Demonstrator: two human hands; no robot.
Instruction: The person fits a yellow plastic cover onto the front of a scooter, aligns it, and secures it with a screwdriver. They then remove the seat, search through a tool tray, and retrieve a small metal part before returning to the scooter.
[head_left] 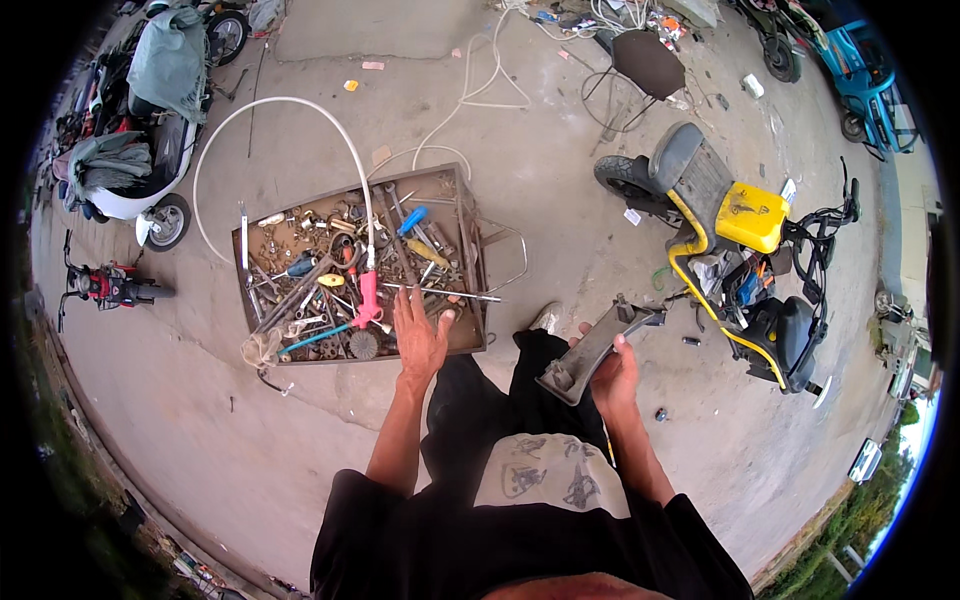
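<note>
My left hand [420,338] is over the near edge of a rusty metal tool tray [470,215], its fingers stretched out and apart with nothing in them. Just beyond its fingertips lies a long thin metal rod [465,294]; whether they touch is unclear. To the left of that hand, a pink air blow gun [369,298] rests on the tools, joined to a white hose [345,140]. My right hand [612,380] grips a long, dusty grey plastic cover [592,350], thumb on top, tilted beside my right leg. Some of its fingers are hidden beneath the cover.
Wrenches, screwdrivers and loose bolts crowd the tray, including a blue-handled screwdriver [412,221]. At right stands a partly stripped yellow scooter [750,215]. A brown stool [648,64] is farther back. Covered scooters [165,150] and a red motorcycle [108,287] stand at left.
</note>
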